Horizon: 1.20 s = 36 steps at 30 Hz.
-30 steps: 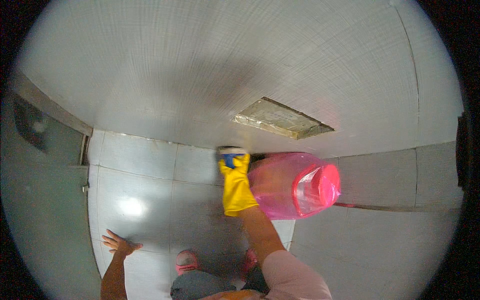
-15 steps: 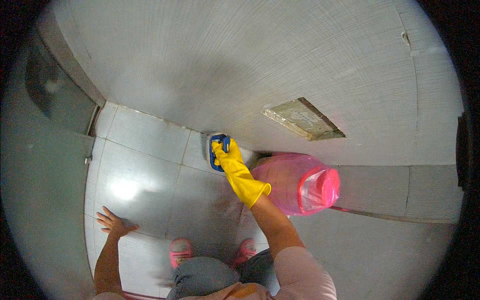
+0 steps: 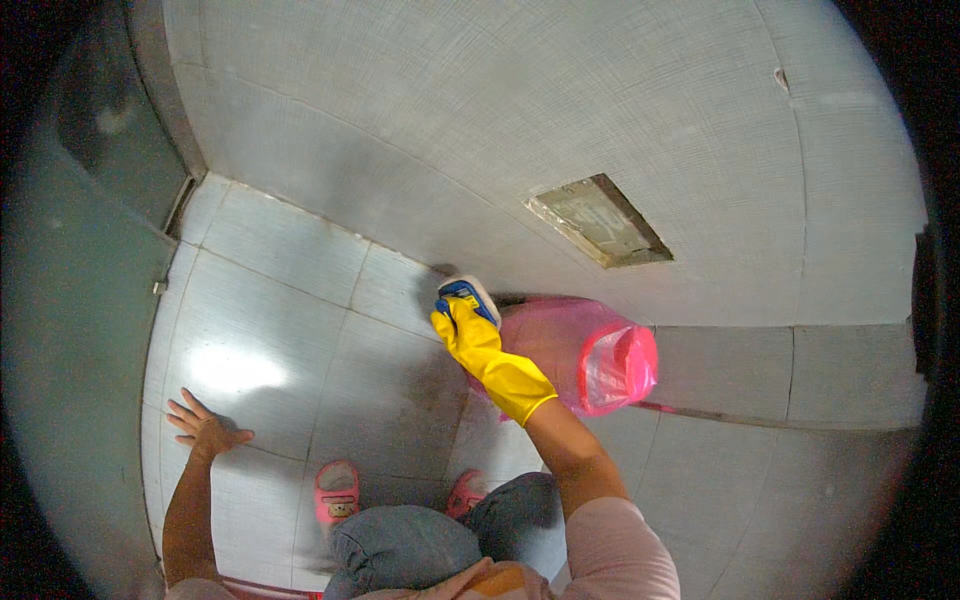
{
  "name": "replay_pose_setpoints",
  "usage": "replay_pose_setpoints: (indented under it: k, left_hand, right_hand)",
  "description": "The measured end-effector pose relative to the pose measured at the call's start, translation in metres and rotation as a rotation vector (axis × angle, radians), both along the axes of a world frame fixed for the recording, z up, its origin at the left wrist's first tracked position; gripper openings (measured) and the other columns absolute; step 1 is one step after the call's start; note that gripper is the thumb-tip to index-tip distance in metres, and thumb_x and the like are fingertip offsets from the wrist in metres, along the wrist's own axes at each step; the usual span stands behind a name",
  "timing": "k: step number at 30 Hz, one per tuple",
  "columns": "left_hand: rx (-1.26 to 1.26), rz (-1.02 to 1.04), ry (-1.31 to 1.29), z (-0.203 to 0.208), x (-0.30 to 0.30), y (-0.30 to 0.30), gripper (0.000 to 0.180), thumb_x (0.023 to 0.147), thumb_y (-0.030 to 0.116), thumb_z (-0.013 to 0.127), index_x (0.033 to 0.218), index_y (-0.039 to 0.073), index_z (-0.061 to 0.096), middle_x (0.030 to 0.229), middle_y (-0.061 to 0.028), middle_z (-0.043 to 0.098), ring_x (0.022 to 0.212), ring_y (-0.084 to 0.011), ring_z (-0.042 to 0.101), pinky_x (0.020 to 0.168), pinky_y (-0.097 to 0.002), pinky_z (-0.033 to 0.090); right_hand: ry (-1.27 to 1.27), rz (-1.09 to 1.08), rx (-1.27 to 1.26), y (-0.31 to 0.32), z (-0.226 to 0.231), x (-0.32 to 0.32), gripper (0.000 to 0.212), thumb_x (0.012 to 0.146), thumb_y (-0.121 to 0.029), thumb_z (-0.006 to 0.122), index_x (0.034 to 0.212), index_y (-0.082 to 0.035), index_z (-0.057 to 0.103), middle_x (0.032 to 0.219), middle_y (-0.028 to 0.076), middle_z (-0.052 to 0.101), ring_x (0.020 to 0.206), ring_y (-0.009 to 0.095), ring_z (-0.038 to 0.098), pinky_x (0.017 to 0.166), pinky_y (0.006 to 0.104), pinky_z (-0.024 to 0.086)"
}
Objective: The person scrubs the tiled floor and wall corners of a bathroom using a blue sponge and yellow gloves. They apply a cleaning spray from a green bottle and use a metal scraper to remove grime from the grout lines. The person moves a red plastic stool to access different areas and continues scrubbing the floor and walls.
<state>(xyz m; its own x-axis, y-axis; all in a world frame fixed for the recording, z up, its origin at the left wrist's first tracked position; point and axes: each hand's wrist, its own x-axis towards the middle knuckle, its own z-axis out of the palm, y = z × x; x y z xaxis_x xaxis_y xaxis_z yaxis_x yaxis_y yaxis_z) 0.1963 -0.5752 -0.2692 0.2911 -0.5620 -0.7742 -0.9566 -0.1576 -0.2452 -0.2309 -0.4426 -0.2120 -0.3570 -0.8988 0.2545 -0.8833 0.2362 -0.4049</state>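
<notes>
My right hand [image 3: 466, 335] wears a long yellow rubber glove. Its fingers are wrapped round the handle of a blue scrub brush [image 3: 463, 290], whose pale bristle side is turned toward the foot of the tiled wall [image 3: 400, 220]. The brush is tilted; whether its bristles touch the wall is hard to make out. On the left, my bare left hand [image 3: 208, 430] is open with fingers spread over the grey floor tiles [image 3: 240, 290]. I cannot tell if its palm rests on them. Just right of the brush lies a bin-like container in pink plastic [image 3: 550, 340], against the wall.
A frosted glass door [image 3: 80, 330] with a metal frame borders the left side. The wall has a rectangular recess [image 3: 605, 225] above the pink container. Pink slippers [image 3: 337, 490] are on my feet below. A dark smudge [image 3: 425, 390] marks the floor near my gloved arm.
The brush has gone from lying flatter on the floor to tilted up toward the wall, closer to the pink container. The whole view has shifted slightly; my left hand stays spread.
</notes>
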Motion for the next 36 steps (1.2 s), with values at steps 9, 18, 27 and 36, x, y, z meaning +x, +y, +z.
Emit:
replay_pose_setpoints:
  k: [9,18,27,36]
  left_hand:
    - [-0.003,0.021,0.007,-0.002,0.014,0.004,0.149,0.046,0.043,0.086,0.128,0.013,-0.034,0.135,-0.0262,-0.031,0.128,-0.0404,-0.023,0.101,-0.0623,0.004]
    - [-0.026,-0.012,-0.005,-0.012,0.001,0.000,0.150,0.044,0.042,0.086,0.128,0.014,-0.035,0.135,-0.0254,-0.031,0.129,-0.0404,-0.022,0.101,-0.0616,0.004]
    - [0.024,-0.004,0.011,-0.012,0.000,-0.004,0.150,0.044,0.041,0.087,0.128,0.013,-0.035,0.134,-0.0259,-0.032,0.128,-0.0409,-0.024,0.102,-0.0610,0.003]
    - [0.026,0.023,-0.028,-0.007,0.008,-0.002,0.149,0.046,0.041,0.086,0.128,0.014,-0.034,0.135,-0.0253,-0.032,0.128,-0.0408,-0.023,0.102,-0.0607,0.004]
  right_hand:
    - [-0.182,-0.526,0.283,-0.014,0.001,-0.019,0.018,0.072,-0.019,0.066,0.074,-0.012,0.049,0.065,0.008,0.050,0.056,0.025,0.049,0.050,0.0377,0.040]
    - [0.211,-0.290,0.579,-0.023,-0.054,-0.077,0.024,0.086,-0.027,0.045,0.067,-0.016,0.056,0.062,0.002,0.052,0.057,0.017,0.052,0.053,0.0306,0.043]
    - [0.120,-0.279,0.690,-0.017,-0.009,-0.083,0.028,0.086,-0.019,0.042,0.061,-0.016,0.056,0.057,0.003,0.053,0.050,0.020,0.050,0.047,0.0319,0.042]
    - [0.551,0.045,0.326,-0.006,0.093,-0.054,0.023,0.071,-0.024,0.068,0.080,-0.011,0.051,0.069,0.007,0.052,0.066,0.024,0.051,0.060,0.0322,0.043]
